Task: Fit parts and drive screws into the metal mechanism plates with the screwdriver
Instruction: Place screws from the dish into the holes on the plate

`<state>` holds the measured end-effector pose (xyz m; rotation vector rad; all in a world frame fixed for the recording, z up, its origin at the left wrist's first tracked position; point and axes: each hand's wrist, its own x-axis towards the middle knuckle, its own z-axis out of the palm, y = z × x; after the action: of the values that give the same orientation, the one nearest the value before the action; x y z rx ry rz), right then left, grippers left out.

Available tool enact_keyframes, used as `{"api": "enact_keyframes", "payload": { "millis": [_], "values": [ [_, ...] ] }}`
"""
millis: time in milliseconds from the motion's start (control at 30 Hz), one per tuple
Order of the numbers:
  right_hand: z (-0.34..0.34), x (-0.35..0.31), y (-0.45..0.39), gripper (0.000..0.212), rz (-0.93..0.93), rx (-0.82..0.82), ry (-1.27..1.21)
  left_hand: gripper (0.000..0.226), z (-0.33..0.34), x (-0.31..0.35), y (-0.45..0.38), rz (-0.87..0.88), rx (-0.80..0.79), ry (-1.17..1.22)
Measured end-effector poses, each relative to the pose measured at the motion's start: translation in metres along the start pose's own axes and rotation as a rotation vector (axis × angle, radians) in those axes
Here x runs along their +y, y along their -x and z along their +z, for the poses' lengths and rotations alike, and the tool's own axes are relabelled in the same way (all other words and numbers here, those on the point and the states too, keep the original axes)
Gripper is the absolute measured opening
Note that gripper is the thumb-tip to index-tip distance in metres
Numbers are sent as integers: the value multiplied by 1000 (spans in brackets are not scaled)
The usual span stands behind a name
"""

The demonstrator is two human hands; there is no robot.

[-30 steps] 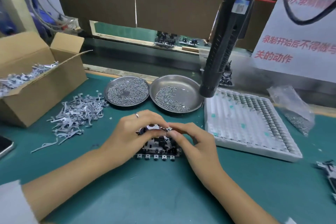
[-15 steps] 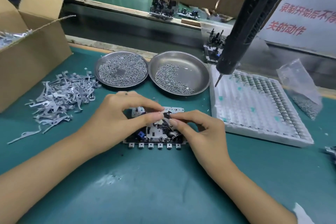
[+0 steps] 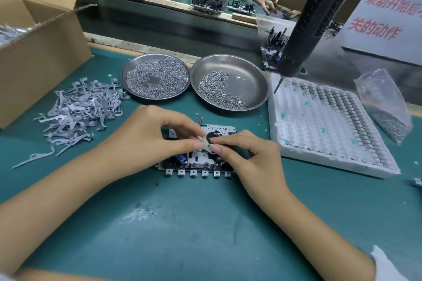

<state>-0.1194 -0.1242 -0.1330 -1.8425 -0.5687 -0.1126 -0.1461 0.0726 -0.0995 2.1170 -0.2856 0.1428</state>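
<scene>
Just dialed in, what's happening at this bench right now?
A person is fitting a small part onto a metal mechanism plate lying on the green mat. The left hand and the right hand both pinch the part at their fingertips, just above the plate. The screwdriver hangs untouched over the white tray. Two steel dishes of screws sit behind the plate, and a pile of grey metal levers lies to the left.
</scene>
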Motion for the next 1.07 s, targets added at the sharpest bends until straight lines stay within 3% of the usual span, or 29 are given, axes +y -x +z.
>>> {"api": "enact_keyframes", "payload": {
  "millis": [367,634,1067],
  "values": [
    [-1,0,2,16,-76,-63,23,14,-5,4,-2,-151,-97,98],
    [0,3,5,16,-308,-110,194,17,-7,3,-2,-200,-129,137],
    [-2,2,8,15,-260,-113,182,19,-5,0,0,-186,-156,94]
  ]
}}
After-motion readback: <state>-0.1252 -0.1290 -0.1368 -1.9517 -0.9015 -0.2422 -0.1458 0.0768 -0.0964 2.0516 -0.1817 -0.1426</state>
